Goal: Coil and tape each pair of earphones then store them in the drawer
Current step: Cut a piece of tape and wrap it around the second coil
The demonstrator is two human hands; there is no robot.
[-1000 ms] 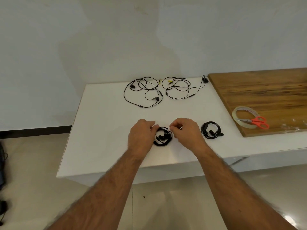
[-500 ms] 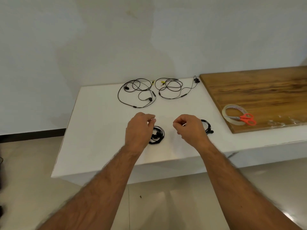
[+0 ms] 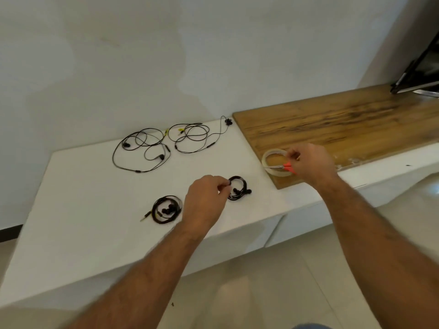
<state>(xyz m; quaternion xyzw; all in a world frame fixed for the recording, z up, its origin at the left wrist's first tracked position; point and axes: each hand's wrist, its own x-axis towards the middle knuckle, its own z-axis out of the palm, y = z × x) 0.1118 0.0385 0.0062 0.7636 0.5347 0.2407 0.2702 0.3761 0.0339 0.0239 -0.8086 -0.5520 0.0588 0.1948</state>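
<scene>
Fingers (image 3: 293, 155) of the right hand (image 3: 308, 162) curl over the tape roll (image 3: 273, 162) and the red-handled scissors (image 3: 286, 166) lying across it; what they grip cannot be told. Left of the roll, left hand (image 3: 205, 198) pinches a coiled earphone (image 3: 238, 188) on the desk (image 3: 83, 198), the nearer hand to it.

Bare white top (image 3: 83, 198) lies left of coiled earphones (image 3: 166, 209)
</scene>
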